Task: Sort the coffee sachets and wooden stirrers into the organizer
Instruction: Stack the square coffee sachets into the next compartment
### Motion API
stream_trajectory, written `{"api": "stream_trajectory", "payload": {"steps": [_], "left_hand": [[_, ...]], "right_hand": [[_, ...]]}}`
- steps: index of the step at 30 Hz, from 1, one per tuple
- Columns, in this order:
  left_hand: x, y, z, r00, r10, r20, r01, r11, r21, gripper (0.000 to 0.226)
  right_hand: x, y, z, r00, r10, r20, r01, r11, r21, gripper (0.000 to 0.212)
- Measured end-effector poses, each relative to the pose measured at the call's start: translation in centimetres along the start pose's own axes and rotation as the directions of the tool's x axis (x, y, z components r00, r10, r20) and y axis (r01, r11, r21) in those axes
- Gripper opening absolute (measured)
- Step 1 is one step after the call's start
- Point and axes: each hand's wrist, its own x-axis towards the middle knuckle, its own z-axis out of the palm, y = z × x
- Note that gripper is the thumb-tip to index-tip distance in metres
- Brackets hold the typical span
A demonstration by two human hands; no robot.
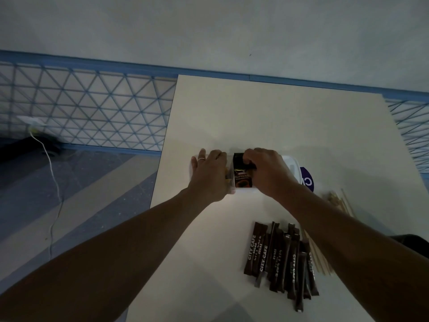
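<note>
A clear plastic organizer (289,162) stands on the white table (278,117), mostly hidden behind my hands. My right hand (267,170) pinches a black coffee sachet (242,174) that stands upright in the organizer's middle part. On the organizer's left side rests my left hand (210,173), its fingers fairly straight. Several brown sugar stick sachets (281,259) lie in a loose pile on the table near me. Wooden stirrers (339,203) lie to the right, partly under my right forearm.
A purple-and-white round lid or label (307,180) shows just right of the organizer. Left of the table is a tiled floor with a white cable (52,173). A blue lattice fence (92,108) runs behind.
</note>
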Motion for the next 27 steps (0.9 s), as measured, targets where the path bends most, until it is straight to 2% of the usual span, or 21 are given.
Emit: {"api": "stream_trajectory", "payload": {"steps": [5,9,18,22,25,27], "left_hand": [[-0.1,0.0,-0.1,1.000,0.001,0.005,-0.001,1.000,-0.004,0.102],[-0.3,0.0,-0.3,1.000,-0.003,0.012,0.003,1.000,-0.005,0.102],[-0.5,0.3,-1.1,0.999,-0.006,0.036,0.007,1.000,-0.010,0.100],[-1.0,0.7,-1.5,0.995,0.057,-0.077,-0.064,0.993,-0.099,0.090],[-1.9,1.8,-1.9,0.972,0.070,-0.226,-0.122,0.967,-0.224,0.067],[-2.7,2.8,-1.9,0.952,0.082,-0.295,-0.159,0.956,-0.247,0.050]], "right_hand": [[-0.6,0.6,0.0,0.996,-0.040,-0.078,0.043,0.998,0.038,0.028],[-1.0,0.6,0.3,0.996,-0.001,-0.086,0.005,0.999,0.050,0.025],[-1.8,0.8,-1.0,0.991,0.100,-0.093,-0.092,0.991,0.092,0.033],[-2.6,1.0,-1.7,0.983,0.142,-0.120,-0.123,0.980,0.155,0.032],[-3.6,0.8,-2.2,0.974,0.188,-0.129,-0.164,0.970,0.181,0.028],[-4.6,0.7,-2.5,0.966,0.221,-0.136,-0.192,0.961,0.199,0.023]]}}
